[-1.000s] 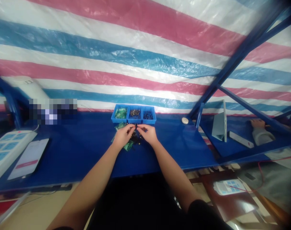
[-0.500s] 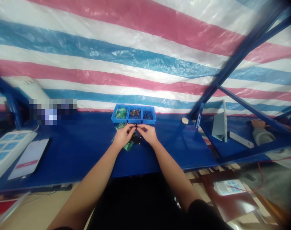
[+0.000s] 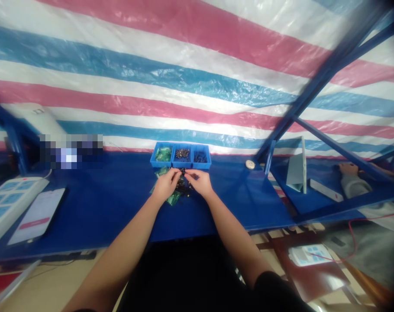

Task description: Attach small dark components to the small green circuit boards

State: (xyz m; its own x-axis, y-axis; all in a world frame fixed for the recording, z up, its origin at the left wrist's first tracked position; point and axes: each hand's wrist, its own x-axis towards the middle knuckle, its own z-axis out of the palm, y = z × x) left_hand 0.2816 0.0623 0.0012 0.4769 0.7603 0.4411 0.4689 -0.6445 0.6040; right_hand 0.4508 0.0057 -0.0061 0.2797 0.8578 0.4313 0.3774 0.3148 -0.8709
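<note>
My left hand (image 3: 166, 184) and my right hand (image 3: 199, 180) meet fingertip to fingertip just in front of three joined blue bins. Both are closed in a pinch around a small dark piece (image 3: 183, 171), too small to name. Beneath and between them lies a loose pile of dark and brass-coloured small parts (image 3: 183, 187). Green flat pieces (image 3: 173, 198) lie by my left hand. Green pieces fill the left bin (image 3: 162, 164), round metallic parts the middle bin (image 3: 182, 164), and dark blue or black parts the right bin (image 3: 201, 165).
A phone (image 3: 37, 214) and a white power strip (image 3: 15, 195) lie at the left. A round pale object (image 3: 250, 164) sits right of the bins, near a blue frame post (image 3: 270, 158). Beyond it are a tablet on a stand (image 3: 297, 167) and another person's hand (image 3: 348, 168).
My hands stay together in nearly the same place, with only slight finger movement on the small dark piece. The view has shifted very slightly.
</note>
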